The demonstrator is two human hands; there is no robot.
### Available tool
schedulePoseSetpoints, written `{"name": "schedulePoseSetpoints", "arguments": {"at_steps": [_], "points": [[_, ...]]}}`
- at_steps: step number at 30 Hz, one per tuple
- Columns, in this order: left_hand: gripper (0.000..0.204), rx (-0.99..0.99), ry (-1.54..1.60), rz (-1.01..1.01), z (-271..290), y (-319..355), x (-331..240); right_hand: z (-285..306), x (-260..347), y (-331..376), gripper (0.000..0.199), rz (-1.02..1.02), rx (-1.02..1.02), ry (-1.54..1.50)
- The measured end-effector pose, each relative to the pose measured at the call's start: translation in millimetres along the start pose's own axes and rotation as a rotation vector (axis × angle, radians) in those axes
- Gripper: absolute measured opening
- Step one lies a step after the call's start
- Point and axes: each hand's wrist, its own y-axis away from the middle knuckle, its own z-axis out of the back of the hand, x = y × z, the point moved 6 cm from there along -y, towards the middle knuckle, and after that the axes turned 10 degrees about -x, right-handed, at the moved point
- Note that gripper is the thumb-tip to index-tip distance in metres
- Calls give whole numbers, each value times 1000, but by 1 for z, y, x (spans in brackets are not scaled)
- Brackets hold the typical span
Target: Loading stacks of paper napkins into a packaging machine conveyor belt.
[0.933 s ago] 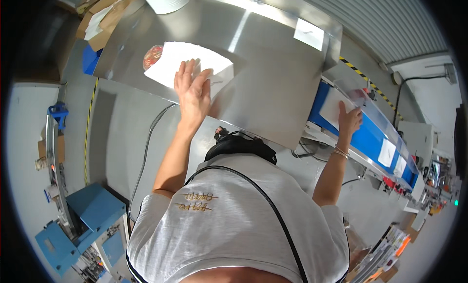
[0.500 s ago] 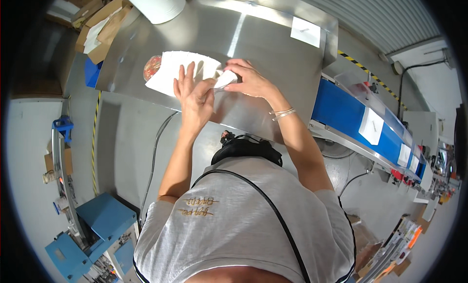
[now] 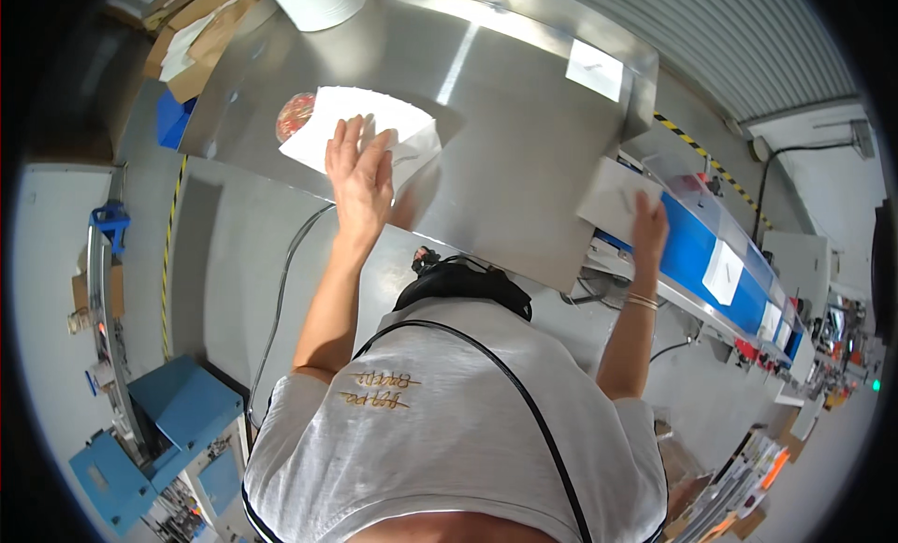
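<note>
My left hand (image 3: 360,183) lies on a fanned stack of white paper packets (image 3: 379,108) at the left of the metal table. Its fingers are stretched out over the near side of the stack. A round, reddish, shiny thing (image 3: 296,118) shows partly from behind the stack's left end; its kind is unclear. My right hand (image 3: 649,227), smeared by motion, grips the right edge of a flat white packet (image 3: 615,193). That packet spans the table's right edge and the near end of a blue conveyor belt (image 3: 685,236).
Further along the belt lie several white packets (image 3: 723,273). Another white sheet (image 3: 594,70) rests at the far right of the metal table (image 3: 524,141). A white bucket (image 3: 321,2) stands at the far left, near an open cardboard box (image 3: 198,40). A clear guard (image 3: 697,188) lines the belt.
My right hand has left the stack and moved right to the conveyor with a white packet. My left hand has stayed at the stack, where the packet corner lifted earlier now lies flatter.
</note>
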Motion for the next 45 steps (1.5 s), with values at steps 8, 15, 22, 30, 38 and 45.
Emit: {"name": "schedulePoseSetpoints", "arguments": {"at_steps": [8,15,22,30,38,45], "points": [[28,45,42,31,-1,-1,0,-40,81,29,56,490,73,156],[29,159,46,-17,-2,-5,-8,-180,227,140,54,581,944,-395],[38,95,-21,-28,5,-11,8,-180,178,124,37,286,848,-430],[35,63,80,79,7,-13,17,-47,15,5,42,86,3,-86],[32,13,53,-2,6,-11,18,17,41,-2,64,339,-438,774],[29,20,54,-75,6,-11,17,-140,180,91,47,485,512,-282]]}}
